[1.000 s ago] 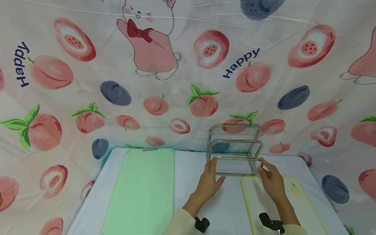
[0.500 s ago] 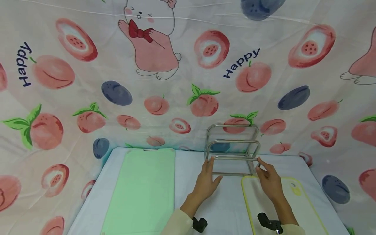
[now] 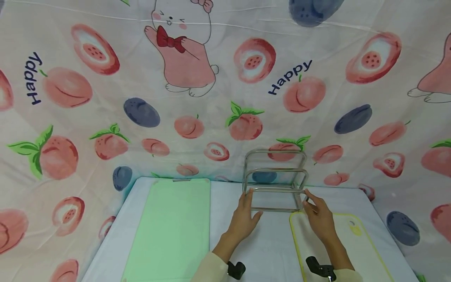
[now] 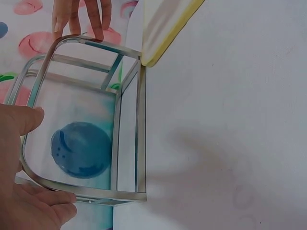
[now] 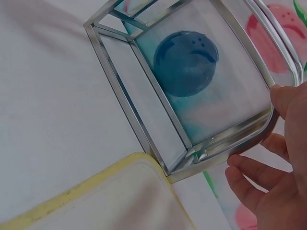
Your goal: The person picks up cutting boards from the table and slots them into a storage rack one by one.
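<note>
A shiny metal rack with upright rounded loops stands at the back of the table, right of centre. My left hand holds its front loop at the left side. In the left wrist view the left thumb lies over the loop and the fingers are at its outer side. At the opposite side my right hand pinches the same loop, thumb in front, one finger behind it. The white chopping board with a yellow rim lies under the right hand, its corner close against the rack's foot.
A pale green board lies flat on the left of the white tabletop. Behind and at both sides hangs a cloth printed with peaches and a rabbit. The rack stands close to the back cloth.
Both hands have shifted the rack slightly to the left, keeping the same hold. The two boards lie where they were.
</note>
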A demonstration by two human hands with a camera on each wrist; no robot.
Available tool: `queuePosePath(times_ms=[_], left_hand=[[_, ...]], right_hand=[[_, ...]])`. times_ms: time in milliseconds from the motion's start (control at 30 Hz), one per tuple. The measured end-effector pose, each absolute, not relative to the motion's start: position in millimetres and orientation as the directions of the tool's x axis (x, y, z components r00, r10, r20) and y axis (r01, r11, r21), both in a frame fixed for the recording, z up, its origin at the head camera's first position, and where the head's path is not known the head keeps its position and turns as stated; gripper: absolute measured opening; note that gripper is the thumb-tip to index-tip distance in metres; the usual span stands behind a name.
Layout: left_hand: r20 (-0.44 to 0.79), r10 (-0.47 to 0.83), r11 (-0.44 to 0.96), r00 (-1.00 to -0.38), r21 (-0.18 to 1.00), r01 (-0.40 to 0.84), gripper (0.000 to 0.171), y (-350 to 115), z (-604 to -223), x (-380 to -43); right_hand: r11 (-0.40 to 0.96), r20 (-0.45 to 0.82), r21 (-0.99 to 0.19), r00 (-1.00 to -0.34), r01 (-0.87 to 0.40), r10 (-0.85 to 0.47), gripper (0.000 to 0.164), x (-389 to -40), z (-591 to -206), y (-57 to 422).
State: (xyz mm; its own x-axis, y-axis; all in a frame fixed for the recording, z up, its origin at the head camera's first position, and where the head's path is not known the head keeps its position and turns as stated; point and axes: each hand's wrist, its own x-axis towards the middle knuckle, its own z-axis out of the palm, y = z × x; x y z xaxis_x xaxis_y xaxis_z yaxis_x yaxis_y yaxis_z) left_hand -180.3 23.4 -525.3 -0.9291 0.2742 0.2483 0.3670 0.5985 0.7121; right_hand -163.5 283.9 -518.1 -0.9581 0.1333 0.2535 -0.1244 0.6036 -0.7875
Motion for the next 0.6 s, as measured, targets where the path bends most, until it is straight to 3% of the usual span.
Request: queuePosePath(times_ms=[600], left_hand=[[0.285,0.26,0.605,-0.923,0.697,0.386,0.079,10.9,-530.2,-183.5]], right_hand=[[0.572,0.264,-0.804,-0.959,-0.161,0.101,0.046,-170.1,-521.0,276.4]])
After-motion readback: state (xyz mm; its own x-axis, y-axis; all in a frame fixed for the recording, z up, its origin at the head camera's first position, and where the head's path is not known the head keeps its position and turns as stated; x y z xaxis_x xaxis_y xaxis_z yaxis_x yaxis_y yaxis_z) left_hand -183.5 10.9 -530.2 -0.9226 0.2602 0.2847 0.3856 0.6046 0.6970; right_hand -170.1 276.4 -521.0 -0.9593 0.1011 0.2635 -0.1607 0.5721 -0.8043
